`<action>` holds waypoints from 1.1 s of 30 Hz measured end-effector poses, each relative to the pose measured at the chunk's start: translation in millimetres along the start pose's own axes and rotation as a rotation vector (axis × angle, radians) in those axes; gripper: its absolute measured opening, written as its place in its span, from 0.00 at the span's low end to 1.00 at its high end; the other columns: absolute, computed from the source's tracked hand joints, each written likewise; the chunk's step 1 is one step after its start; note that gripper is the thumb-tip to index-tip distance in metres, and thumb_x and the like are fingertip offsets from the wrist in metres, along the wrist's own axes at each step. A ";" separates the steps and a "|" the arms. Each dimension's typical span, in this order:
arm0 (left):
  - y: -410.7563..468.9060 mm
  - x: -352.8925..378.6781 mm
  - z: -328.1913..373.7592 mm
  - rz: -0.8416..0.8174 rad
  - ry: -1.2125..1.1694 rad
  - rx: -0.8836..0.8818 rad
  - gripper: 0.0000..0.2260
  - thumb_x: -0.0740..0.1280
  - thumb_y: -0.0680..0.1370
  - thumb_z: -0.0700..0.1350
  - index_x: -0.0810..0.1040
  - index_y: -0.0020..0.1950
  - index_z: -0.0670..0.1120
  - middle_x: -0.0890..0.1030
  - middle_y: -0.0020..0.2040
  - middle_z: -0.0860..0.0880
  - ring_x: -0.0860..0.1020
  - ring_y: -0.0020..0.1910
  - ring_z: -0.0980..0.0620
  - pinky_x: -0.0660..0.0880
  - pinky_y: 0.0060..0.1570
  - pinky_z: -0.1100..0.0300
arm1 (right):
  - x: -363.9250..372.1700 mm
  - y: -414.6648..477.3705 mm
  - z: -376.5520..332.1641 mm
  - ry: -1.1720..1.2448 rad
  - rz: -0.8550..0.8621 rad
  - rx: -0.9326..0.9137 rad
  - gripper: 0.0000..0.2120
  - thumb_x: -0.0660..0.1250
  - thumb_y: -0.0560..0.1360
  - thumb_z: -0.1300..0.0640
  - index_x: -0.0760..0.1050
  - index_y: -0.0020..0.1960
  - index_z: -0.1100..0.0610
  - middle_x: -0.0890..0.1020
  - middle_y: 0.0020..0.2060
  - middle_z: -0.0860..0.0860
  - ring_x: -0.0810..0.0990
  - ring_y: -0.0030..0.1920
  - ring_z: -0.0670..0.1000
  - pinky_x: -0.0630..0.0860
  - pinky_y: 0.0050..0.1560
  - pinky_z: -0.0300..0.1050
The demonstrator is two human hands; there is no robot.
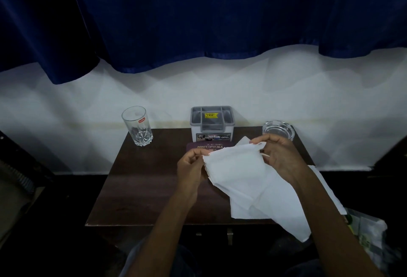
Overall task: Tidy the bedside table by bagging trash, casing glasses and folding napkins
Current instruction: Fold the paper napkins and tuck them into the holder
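A white paper napkin (237,173) hangs unfolded above the dark wooden bedside table (141,184). My left hand (190,166) pinches its left corner and my right hand (279,155) pinches its upper right corner, holding the sheet stretched between them. More white napkin sheets (273,208) lie beneath it, draping over the table's front right edge. A maroon glasses case (209,146) printed "Prince Opticals" lies just behind my hands, partly hidden by the napkin.
A clear drinking glass (137,125) stands at the back left corner. A grey organiser box (211,122) sits at the back middle, a glass ashtray (278,130) at the back right. A crumpled plastic bag (370,232) lies low at the right. Blue curtain (198,16) hangs behind.
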State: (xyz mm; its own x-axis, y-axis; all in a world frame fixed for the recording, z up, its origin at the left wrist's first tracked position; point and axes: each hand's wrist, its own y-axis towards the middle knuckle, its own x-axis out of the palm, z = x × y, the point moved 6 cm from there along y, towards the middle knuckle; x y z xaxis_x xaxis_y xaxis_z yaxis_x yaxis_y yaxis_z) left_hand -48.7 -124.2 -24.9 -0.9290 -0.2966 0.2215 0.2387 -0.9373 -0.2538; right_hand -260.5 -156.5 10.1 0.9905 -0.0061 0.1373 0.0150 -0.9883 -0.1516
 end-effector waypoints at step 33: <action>2.9 5.8 -5.8 -0.110 -0.204 -0.080 0.07 0.65 0.75 0.33 0.78 0.46 0.43 0.85 0.41 0.47 0.84 0.41 0.52 0.79 0.46 0.57 | 5.1 -3.2 18.7 -0.311 -0.244 0.249 0.06 0.67 0.71 0.69 0.79 0.45 0.61 0.80 0.43 0.58 0.79 0.43 0.54 0.76 0.43 0.45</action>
State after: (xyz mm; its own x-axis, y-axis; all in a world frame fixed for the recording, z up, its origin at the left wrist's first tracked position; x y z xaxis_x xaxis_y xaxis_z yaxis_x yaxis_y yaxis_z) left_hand -55.0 -127.5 -29.9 -0.8696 -0.2317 0.4359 0.1081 -0.9509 -0.2899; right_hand -252.9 -150.5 -7.0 0.9473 0.3057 -0.0958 0.2476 -0.8884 -0.3866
